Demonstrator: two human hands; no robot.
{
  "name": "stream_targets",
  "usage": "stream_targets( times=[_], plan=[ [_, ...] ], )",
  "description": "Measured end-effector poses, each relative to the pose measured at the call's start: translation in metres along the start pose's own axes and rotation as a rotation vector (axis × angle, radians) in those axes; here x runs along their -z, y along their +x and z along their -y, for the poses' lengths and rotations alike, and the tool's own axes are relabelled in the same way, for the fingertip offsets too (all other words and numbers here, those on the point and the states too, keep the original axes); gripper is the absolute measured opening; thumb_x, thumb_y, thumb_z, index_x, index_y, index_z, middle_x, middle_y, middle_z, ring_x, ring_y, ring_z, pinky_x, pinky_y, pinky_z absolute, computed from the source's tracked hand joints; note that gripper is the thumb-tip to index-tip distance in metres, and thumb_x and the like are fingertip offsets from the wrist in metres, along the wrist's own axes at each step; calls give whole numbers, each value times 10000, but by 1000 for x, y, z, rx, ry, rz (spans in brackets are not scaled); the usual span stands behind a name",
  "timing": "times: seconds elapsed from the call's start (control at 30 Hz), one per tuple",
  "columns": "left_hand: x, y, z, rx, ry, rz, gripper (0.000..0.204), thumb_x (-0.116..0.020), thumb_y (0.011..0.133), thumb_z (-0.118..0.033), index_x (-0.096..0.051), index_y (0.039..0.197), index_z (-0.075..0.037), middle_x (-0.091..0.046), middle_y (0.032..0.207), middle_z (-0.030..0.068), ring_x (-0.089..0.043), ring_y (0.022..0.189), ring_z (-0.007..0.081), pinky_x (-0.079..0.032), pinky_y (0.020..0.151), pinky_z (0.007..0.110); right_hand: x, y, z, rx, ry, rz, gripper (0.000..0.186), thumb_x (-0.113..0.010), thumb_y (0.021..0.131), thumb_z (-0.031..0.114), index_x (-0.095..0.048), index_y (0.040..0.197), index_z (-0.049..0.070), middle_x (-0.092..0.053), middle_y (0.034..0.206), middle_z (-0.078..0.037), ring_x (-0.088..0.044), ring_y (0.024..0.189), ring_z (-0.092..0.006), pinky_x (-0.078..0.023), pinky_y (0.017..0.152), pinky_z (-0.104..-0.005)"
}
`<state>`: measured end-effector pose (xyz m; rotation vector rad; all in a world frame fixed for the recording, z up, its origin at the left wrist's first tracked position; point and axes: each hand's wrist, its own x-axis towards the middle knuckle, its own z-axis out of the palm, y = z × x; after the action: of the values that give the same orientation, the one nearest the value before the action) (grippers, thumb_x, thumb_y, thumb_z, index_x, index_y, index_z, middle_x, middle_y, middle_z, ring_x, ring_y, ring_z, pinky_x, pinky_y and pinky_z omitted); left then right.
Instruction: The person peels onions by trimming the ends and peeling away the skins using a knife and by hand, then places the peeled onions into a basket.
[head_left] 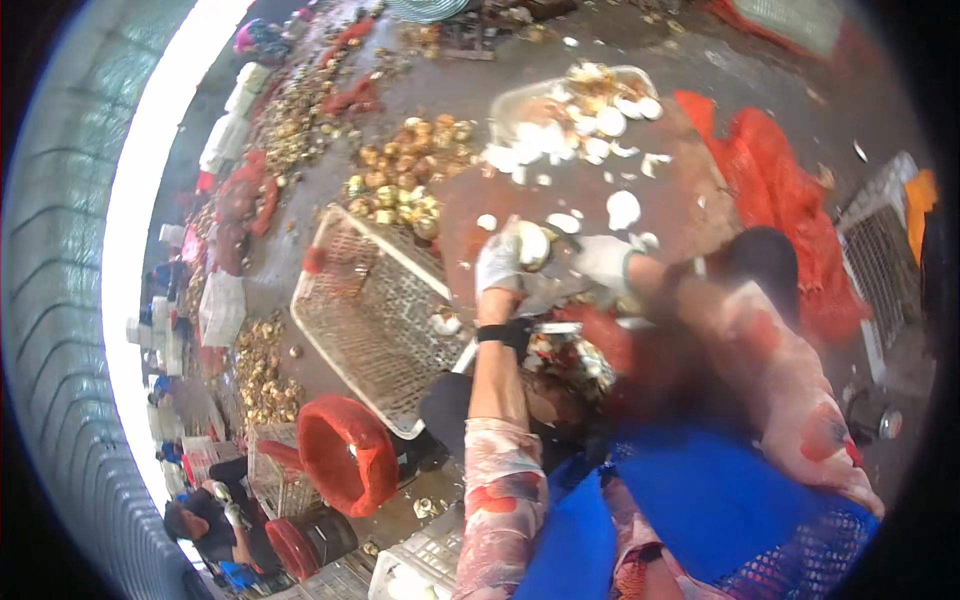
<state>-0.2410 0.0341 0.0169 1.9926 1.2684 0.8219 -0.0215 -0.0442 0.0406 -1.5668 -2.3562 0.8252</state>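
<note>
My left hand [497,262], in a white glove, is closed round a partly peeled pale onion [533,246] above a brown board [468,205]. My right hand [603,261], also gloved, is closed on what looks like a knife [563,250], whose dark blade lies beside the onion; its handle is hidden in my fist. White onion pieces, one large [622,209], lie on the board past my hands. Beyond them, a tilted white tray [505,108] has peeled white onions spilling from it. Below my hands sits a heap of scraps [590,362], partly covered by my arm.
An empty white plastic crate [345,310] stands to the left, with a pile of unpeeled onions [410,165] behind it. Red netting [780,190] lies right of the board. A red-rimmed round tub [345,455] is at lower left, near another seated person [215,525].
</note>
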Motion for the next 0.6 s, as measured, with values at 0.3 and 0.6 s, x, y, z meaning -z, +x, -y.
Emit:
stream_targets(
  times=[0.3,0.6],
  plan=[
    [-10,2,-53,515,-774,6,423,-609,948,-260,-565,1289,-13,-651,1143,102,-648,960,174,-545,802,308,3,-48,9,-61,43,-48,290,-518,887,226,-622,999,-20,-640,825,-234,-645,861,-422,-500,795,-478],
    [3,-30,-80,473,-892,96,414,-558,969,-113,-499,1371,-32,-564,1316,90,-594,1116,197,-516,923,342,44,-65,29,-416,634,34,358,-480,874,276,-566,1069,-12,-656,940,-276,-640,914,-438,-482,827,-496]
  ],
)
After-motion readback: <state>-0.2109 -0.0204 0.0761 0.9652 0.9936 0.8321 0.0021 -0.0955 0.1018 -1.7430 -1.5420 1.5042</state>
